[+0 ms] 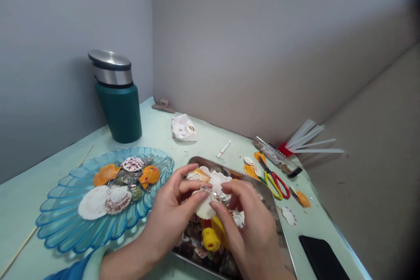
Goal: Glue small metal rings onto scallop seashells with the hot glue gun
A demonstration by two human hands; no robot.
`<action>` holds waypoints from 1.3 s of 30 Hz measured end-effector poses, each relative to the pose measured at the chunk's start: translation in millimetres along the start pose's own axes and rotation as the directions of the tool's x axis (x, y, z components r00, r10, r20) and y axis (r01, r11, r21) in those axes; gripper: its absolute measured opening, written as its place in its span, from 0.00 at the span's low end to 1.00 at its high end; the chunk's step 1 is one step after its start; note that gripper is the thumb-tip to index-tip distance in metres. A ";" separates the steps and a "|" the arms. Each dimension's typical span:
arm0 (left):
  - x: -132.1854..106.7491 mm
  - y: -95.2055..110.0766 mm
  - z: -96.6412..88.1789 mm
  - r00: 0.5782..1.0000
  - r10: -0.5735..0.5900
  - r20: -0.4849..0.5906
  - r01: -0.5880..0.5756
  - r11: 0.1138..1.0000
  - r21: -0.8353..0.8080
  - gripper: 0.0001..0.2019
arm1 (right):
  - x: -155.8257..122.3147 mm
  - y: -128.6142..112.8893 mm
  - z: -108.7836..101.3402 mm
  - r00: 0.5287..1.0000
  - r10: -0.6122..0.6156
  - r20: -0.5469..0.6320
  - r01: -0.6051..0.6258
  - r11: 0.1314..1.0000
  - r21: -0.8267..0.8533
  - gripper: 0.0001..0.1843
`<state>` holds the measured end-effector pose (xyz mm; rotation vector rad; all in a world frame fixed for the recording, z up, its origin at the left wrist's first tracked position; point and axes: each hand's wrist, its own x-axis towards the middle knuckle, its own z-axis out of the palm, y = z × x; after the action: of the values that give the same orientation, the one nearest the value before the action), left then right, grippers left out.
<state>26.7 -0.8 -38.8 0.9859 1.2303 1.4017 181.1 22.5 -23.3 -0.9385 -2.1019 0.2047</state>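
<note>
Both my hands meet over a metal tray (281, 227) filled with several shells. My left hand (170, 216) and my right hand (251, 227) are closed in pinches on a white shell (206, 208), with a small clear bit at its top edge between my fingertips. More white and orange shells (213, 178) lie in the tray just beyond my fingers, and a yellow spool-like piece (210, 239) sits below the held shell.
A blue shell-shaped glass plate (65, 223) with several shells lies to the left. A teal flask (117, 96) stands at the back. Scissors (275, 181), glue sticks (308, 138), loose shells, crumpled paper (183, 127), a white stick (224, 148) and a black phone (321, 258) lie around.
</note>
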 end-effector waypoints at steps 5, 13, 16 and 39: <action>-2.6 0.8 -0.5 0.998 0.045 0.041 -0.045 0.999 0.010 0.20 | 1.2 -2.8 -0.3 0.996 0.060 0.072 -0.070 0.987 0.142 0.04; -0.5 -3.0 -1.3 0.996 0.050 0.071 -0.053 0.997 0.047 0.03 | -1.0 -0.8 2.4 0.999 0.035 0.027 -0.039 0.989 0.141 0.05; -0.1 -2.0 -0.7 0.997 0.045 0.066 -0.050 0.996 0.073 0.04 | -1.9 0.0 2.2 0.999 0.039 0.021 -0.042 0.990 0.134 0.05; -2.1 3.2 1.5 0.999 0.027 0.033 -0.029 0.997 0.070 0.07 | 1.5 0.0 0.4 1.000 0.017 -0.011 -0.014 0.979 0.204 0.08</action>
<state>28.0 -2.6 -35.3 1.0737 1.2539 1.3667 180.3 23.6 -22.7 -0.8306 -2.0177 0.4134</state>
